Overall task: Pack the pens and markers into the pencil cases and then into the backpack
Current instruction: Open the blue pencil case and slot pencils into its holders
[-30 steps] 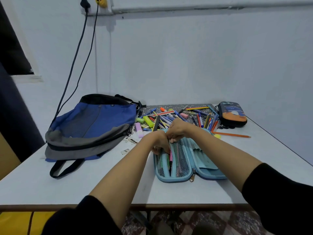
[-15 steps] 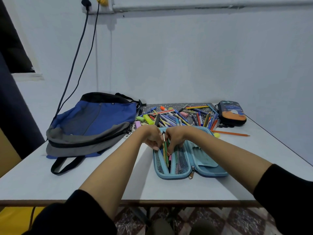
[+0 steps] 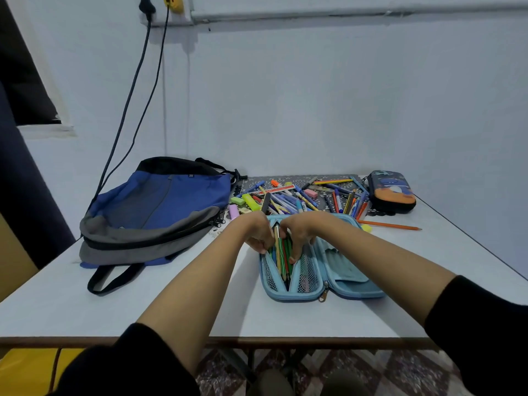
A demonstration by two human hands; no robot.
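Observation:
A light blue pencil case (image 3: 340, 284) lies open on the white table (image 3: 85, 304), with several pens and pencils (image 3: 281, 258) standing in its left mesh pocket. My left hand (image 3: 258, 231) grips the left side of that pocket with curled fingers. My right hand (image 3: 297, 235) holds the pens from the right, fingers curled down into the pocket. A pile of loose pens and markers (image 3: 300, 195) lies behind the case. The blue and grey backpack (image 3: 154, 212) lies flat at the left. A second, dark pencil case (image 3: 391, 191) stands closed at the back right.
An orange pencil (image 3: 390, 225) lies alone to the right of the blue case. A patterned grey mat (image 3: 314, 178) is under the pile. Black cables (image 3: 128, 95) hang down the wall behind the backpack. The table's front edge is close to me.
Both hands have spread the mesh pocket apart, and more pens now stand in it than a second ago. The hands sit slightly farther from me on the case.

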